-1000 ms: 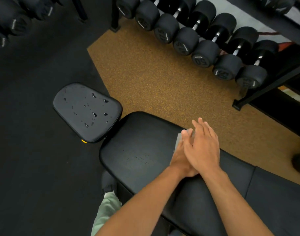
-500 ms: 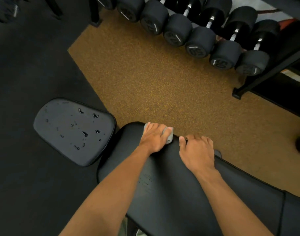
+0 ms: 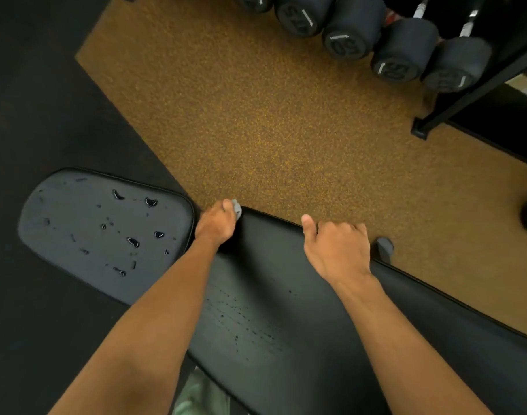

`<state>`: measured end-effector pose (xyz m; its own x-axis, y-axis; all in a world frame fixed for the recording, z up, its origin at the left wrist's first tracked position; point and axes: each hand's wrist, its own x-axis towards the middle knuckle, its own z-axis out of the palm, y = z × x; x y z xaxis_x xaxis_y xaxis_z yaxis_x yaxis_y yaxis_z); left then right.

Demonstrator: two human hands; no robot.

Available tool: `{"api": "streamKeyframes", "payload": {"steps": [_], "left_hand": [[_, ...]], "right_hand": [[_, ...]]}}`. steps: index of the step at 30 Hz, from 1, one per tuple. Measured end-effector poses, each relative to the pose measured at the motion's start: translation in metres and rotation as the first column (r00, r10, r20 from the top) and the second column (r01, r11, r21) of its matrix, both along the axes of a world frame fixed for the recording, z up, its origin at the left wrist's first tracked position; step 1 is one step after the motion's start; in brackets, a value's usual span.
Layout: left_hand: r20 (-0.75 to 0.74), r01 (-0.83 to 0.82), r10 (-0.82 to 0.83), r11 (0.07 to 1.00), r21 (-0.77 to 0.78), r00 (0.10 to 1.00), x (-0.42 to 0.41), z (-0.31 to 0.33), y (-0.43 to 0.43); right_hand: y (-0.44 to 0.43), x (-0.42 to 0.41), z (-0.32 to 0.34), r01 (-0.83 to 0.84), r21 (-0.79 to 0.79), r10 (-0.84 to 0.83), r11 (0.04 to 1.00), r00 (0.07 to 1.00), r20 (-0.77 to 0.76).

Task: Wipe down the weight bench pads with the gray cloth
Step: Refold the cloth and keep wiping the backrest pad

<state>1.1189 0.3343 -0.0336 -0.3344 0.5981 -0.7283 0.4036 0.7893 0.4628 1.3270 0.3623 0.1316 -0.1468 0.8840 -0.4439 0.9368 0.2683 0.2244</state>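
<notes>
Head view: long back pad [image 3: 286, 295] runs lower right to upper left, end pointing at wet seat pad [image 3: 106, 232]. Left hand [image 3: 215, 224] bunched around gray cloth [image 3: 237, 208] at pad's far corner. Right hand [image 3: 337, 247] curled over far edge, apart from left. Dumbbells [image 3: 346, 31] racked beyond.

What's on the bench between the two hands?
Nothing. In the head view, only bare black back pad lies between the left hand, clutching the gray cloth, and the right hand gripping the pad's far edge.
</notes>
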Motion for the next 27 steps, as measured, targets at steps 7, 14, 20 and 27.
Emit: {"api": "streamKeyframes", "payload": {"steps": [7,14,20,27], "left_hand": [[-0.151,0.248,-0.238,0.967,0.055,0.960,0.042,0.033,0.011],[-0.166,0.476,-0.450,0.776,0.413,0.877,0.148,0.112,-0.053],[-0.198,0.555,-0.559,0.595,0.581,0.806,0.219,0.187,-0.144],[-0.146,0.439,-0.485,0.571,0.694,0.862,0.214,0.192,-0.153]], "right_hand": [[0.000,0.008,0.014,0.062,-0.018,-0.064,0.998,0.993,-0.095],[-0.012,0.010,0.036,0.120,0.164,-0.078,0.979,0.967,-0.242],[-0.027,0.025,0.049,0.203,0.117,-0.162,0.972,0.942,-0.294],[-0.046,0.039,0.051,0.184,0.098,-0.144,0.978,0.937,-0.319]]}}
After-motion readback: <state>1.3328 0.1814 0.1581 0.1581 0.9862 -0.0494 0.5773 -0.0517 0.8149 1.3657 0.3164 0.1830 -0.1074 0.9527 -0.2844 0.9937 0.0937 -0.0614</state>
